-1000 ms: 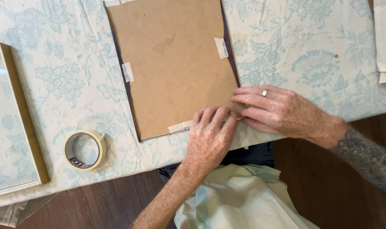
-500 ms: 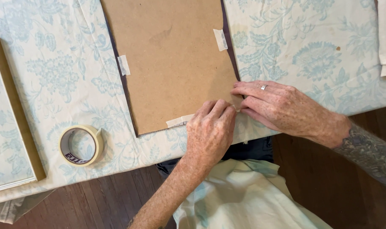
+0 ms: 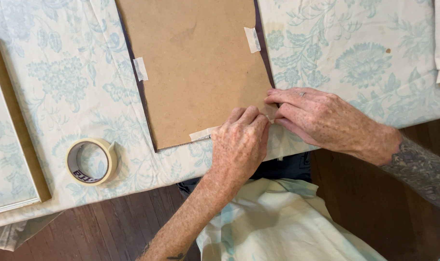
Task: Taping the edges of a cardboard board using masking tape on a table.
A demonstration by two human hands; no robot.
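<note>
Head camera looks straight down on a table draped in a pale cloth [image 3: 60,82] printed with blue-green flowers. A brown backing board [image 3: 195,63] lies flat on it, tilted a little, with a dark edge showing along its left and right sides. Both hands meet at the board's near right corner. The left hand [image 3: 239,145] lies palm down, its fingers bent and pressed onto a strip of pale tape [image 3: 204,134] that runs along the board's near edge. The right hand [image 3: 321,118], a ring on one finger, lies flat beside it, fingers stretched out and close together, their tips pressing the same corner; neither hand grips anything that I can see. Two more short tape pieces hold the board: one on the left edge [image 3: 140,68], one on the right edge [image 3: 252,39]. A roll of masking tape [image 3: 91,161] lies flat on the cloth, well to the left of the hands. A wooden picture frame [image 3: 17,121] lies at the far left.
</note>
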